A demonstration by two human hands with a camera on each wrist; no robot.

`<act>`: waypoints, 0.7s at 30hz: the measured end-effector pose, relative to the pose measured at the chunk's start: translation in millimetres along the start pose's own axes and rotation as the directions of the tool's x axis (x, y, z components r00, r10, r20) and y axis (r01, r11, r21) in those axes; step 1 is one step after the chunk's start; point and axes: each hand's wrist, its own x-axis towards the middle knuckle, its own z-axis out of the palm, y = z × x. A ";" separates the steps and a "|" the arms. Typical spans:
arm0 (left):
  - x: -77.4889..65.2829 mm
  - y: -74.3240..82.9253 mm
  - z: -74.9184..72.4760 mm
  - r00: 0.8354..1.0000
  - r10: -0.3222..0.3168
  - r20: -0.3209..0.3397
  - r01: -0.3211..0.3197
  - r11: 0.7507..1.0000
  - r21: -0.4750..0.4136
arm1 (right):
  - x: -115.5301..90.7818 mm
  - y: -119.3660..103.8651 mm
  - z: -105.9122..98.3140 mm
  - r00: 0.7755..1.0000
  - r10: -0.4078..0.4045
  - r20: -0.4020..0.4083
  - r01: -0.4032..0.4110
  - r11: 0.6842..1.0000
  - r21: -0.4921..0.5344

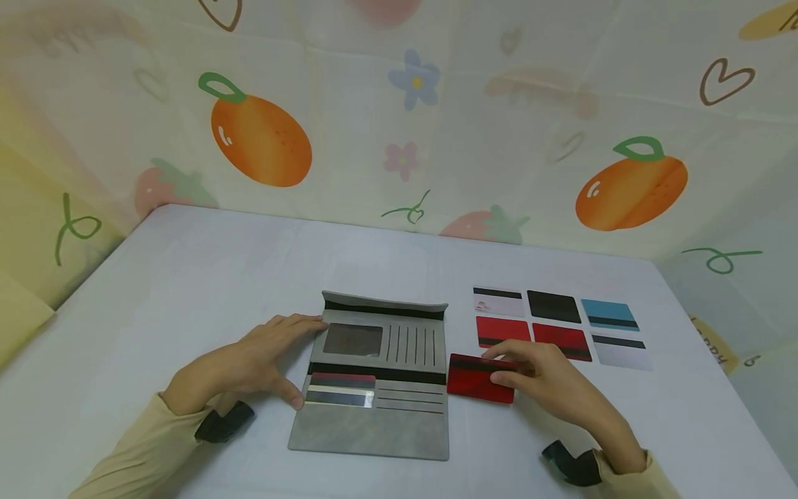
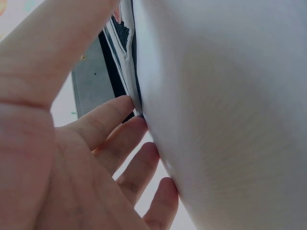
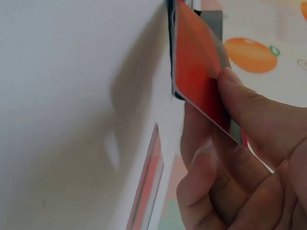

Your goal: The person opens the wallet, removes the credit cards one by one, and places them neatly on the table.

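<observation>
A grey wallet (image 1: 368, 436) lies unfolded on the white table, with a clear window and rows of card slots. Two striped cards (image 1: 341, 398) sit in its lower left slots. My left hand (image 1: 255, 364) rests by the wallet's left edge, thumb and fingers spread; in the left wrist view its fingertips (image 2: 125, 103) are right at that edge. With thumb and fingers, my right hand (image 1: 548, 381) pinches a red card (image 1: 476, 380) with a dark stripe. The card's left end is right beside the wallet's right edge, level with the lower slots.
Right of the wallet, several cards lie in two rows: a white striped one (image 1: 499, 303), a black one (image 1: 553, 306), a blue one (image 1: 609, 314), two red ones, and a pale one (image 1: 620, 351). A fruit-patterned cloth (image 1: 349, 138) hangs behind the table.
</observation>
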 end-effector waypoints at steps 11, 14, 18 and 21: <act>0.2 -1.2 0.2 1.000 -0.011 0.006 0.011 1.000 0.001 | -2.1 6.9 -7.3 1.000 0.022 0.004 -0.022 1.000 -0.010; 0.0 -1.5 0.1 1.000 -0.008 0.008 0.008 1.000 0.002 | -2.6 10.1 -8.3 0.999 0.040 0.003 -0.040 0.999 -0.014; 0.1 -1.3 0.0 1.000 -0.006 0.006 0.006 1.000 0.008 | -2.6 13.7 -11.0 0.999 0.049 -0.005 -0.049 0.998 -0.028; 0.1 -0.8 -0.3 1.000 -0.009 0.004 0.009 1.000 0.010 | -2.7 15.4 -12.7 0.998 0.057 -0.012 -0.058 0.998 -0.036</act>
